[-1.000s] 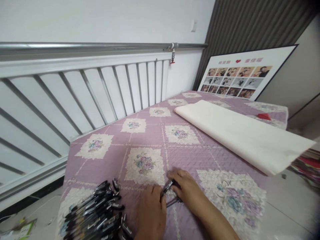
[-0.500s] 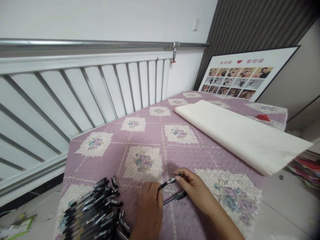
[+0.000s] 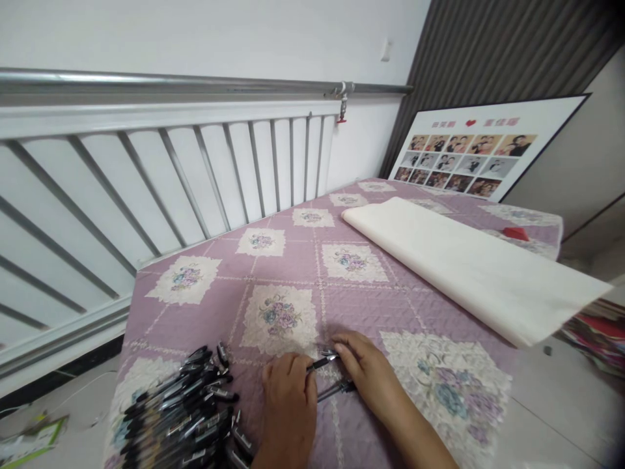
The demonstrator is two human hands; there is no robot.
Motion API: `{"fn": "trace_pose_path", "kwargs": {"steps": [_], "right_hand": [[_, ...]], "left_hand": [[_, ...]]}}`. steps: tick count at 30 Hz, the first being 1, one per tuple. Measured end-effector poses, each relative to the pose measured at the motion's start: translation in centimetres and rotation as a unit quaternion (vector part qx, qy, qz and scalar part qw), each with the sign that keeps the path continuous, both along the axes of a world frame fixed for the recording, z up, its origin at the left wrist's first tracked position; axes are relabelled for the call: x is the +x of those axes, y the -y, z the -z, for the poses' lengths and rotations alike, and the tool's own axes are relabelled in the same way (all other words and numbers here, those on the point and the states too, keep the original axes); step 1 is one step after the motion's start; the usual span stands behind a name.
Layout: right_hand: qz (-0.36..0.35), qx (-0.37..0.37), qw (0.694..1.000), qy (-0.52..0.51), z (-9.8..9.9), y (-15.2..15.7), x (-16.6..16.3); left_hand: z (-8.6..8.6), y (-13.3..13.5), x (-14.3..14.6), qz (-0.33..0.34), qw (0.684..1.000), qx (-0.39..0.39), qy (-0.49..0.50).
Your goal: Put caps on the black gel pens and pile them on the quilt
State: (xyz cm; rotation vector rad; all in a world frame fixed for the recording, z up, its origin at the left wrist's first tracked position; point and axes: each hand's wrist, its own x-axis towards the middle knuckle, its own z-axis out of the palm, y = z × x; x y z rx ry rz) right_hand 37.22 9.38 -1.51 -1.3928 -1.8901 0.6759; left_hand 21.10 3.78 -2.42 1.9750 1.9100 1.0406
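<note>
My left hand point(image 3: 289, 404) is closed around a pen, palm down just right of the pen pile. The pen point(image 3: 320, 363) has a black section and a silvery pointed end that juts out toward my right hand point(image 3: 364, 365). Thumb and fingers of my right hand are pinched together at that end; a small shiny piece beside the fingertips is too blurred to name. Below, a second pen point(image 3: 332, 390) spans the gap between the hands, its right end partly under my right hand. A pile of black-capped clear pens point(image 3: 183, 417) lies to the left.
A purple floral cloth point(image 3: 288, 267) covers the table. A large folded cream sheet point(image 3: 463, 267) lies at the right, with a red paper item point(image 3: 516, 233) beyond it. A white radiator point(image 3: 219, 169) runs behind. A photo board point(image 3: 532, 124) leans at the back right.
My right hand has shifted slightly left, closer to my left hand. The pen's silvery pointed end now shows between them. The pile looks unchanged.
</note>
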Motion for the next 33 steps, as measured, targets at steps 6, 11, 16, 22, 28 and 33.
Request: {"fn": "trace_pose_path", "kwargs": {"steps": [6, 11, 16, 22, 28, 33], "right_hand": [[-0.02, -0.009, 1.0, 0.002, -1.6, 0.8, -0.4], [-0.032, -0.027, 0.999, -0.029, -1.8, 1.3, -0.9], [0.003, -0.072, 0.99, -0.122, -1.8, 1.2, 0.1], [0.032, -0.113, 0.967, -0.228, -1.9, 1.2, 1.3], [0.046, -0.127, 0.96, -0.246, -1.8, 1.3, 1.6], [0.029, -0.114, 0.976, -0.183, -1.9, 1.4, 1.4]], "left_hand": [[0.1, -0.1, 0.1, -0.004, 0.999, 0.032, -0.002], [0.2, -0.1, 0.0, 0.001, 0.998, 0.066, 0.0], [0.5, -0.2, -0.2, -0.013, 0.996, 0.087, -0.01], [0.4, 0.0, -0.4, -0.001, 0.993, 0.119, -0.001], [0.3, 0.1, -0.6, -0.008, 0.988, 0.152, 0.019], [0.5, 0.0, -0.4, -0.005, 0.989, 0.149, 0.011]]}}
